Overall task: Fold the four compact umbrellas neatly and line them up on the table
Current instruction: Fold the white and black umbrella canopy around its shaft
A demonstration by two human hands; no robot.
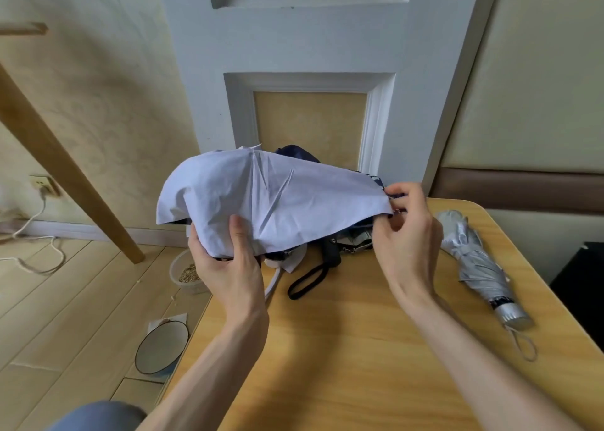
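while the left hand (228, 260) is gripping the lower edge of the pale lilac umbrella (268, 198), thumb lying on top of the fabric, the right hand (407, 225) is pinching the canopy's right edge between thumb and fingertips. the umbrella is hanging spread and crumpled just above the far part of the wooden table (343, 349), not yet folded. behind and beneath it a dark navy umbrella (295, 153) is lying in a heap, and a black wrist strap (307, 283) is trailing out towards the person. a folded silver umbrella (480, 267) is lying along the table's right side, well apart. on the floor at left a plastic bowl (186, 277) and a round dish (161, 347) are sitting.
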